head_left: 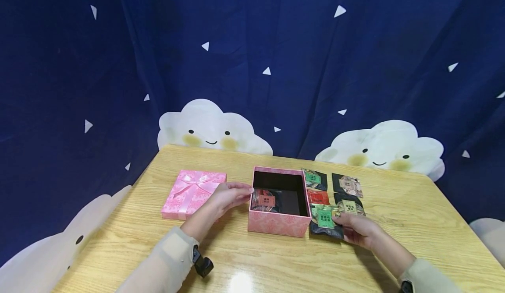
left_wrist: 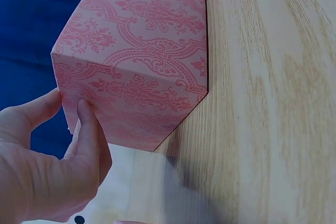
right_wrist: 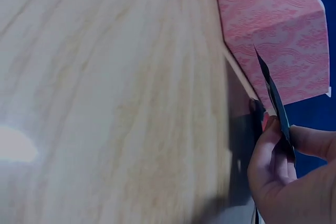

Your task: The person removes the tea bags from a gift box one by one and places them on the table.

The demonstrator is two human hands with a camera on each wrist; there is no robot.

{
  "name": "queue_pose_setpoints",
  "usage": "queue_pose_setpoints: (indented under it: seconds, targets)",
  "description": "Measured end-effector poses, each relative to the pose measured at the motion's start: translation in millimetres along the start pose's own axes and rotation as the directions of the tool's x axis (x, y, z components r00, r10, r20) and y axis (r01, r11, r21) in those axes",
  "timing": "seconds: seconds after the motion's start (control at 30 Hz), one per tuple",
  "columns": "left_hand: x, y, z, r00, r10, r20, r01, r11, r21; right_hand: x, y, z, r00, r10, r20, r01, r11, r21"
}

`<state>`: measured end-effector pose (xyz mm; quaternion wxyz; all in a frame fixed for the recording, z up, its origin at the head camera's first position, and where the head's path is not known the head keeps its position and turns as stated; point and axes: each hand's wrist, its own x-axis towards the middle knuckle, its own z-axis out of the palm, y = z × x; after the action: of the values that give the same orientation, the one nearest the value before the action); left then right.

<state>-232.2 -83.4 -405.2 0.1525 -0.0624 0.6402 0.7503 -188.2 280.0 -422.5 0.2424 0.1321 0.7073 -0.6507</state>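
A pink patterned gift box (head_left: 278, 224) stands uncovered on the table, with a black sachet with a red label (head_left: 266, 201) inside at its left. My left hand (head_left: 230, 195) pinches the box's left rim; in the left wrist view, the thumb is at the edge and the fingers (left_wrist: 89, 129) lie against the outer wall. Just right of the box, my right hand (head_left: 360, 229) holds a black sachet with a green label (head_left: 325, 217) by its right edge. From the right wrist, that sachet (right_wrist: 278, 106) appears edge-on, tilted up between thumb and fingers.
The pink lid with a ribbon bow (head_left: 193, 192) lies left of the box. Several more sachets lie on the right: one green-labelled (head_left: 314, 178), one red (head_left: 317, 196), and two pale-labelled, including the farther one (head_left: 347, 184). A dark blue curtain (head_left: 252, 65) hangs behind the table.
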Motion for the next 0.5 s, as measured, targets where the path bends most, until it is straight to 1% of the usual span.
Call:
queue_pose_setpoints:
  seconds: [0.13,0.2,0.3,0.37,0.43,0.5]
  targets:
    - [0.0,0.0,-0.1,1.0,0.005,-0.002,-0.005,1.0,0.008,-2.4,1.8,2.1,0.998,-0.006,-0.061,0.004,0.999,-0.037]
    - [0.1,0.2,-0.2,1.0,0.006,-0.006,-0.006,1.0,0.012,-3.6,1.7,2.7,0.998,-0.022,-0.065,0.018,0.998,-0.064]
    - [0.3,0.2,-0.1,1.0,0.006,-0.008,-0.006,1.0,0.016,-4.6,2.1,2.7,0.999,-0.049,-0.018,0.047,0.994,-0.098]
    - [0.0,0.2,0.0,1.0,0.006,-0.006,-0.006,1.0,0.018,-4.1,4.7,2.7,0.998,-0.065,-0.013,0.063,0.991,-0.117]
    - [-0.5,0.2,0.1,1.0,0.005,-0.006,-0.004,1.0,0.018,-3.9,7.0,3.2,0.996,-0.083,-0.031,0.076,0.982,-0.171]
    - [-1.1,-0.1,-0.1,1.0,0.007,-0.005,-0.007,1.0,0.019,-3.9,8.9,4.6,0.99,-0.109,-0.087,0.084,0.963,-0.256]
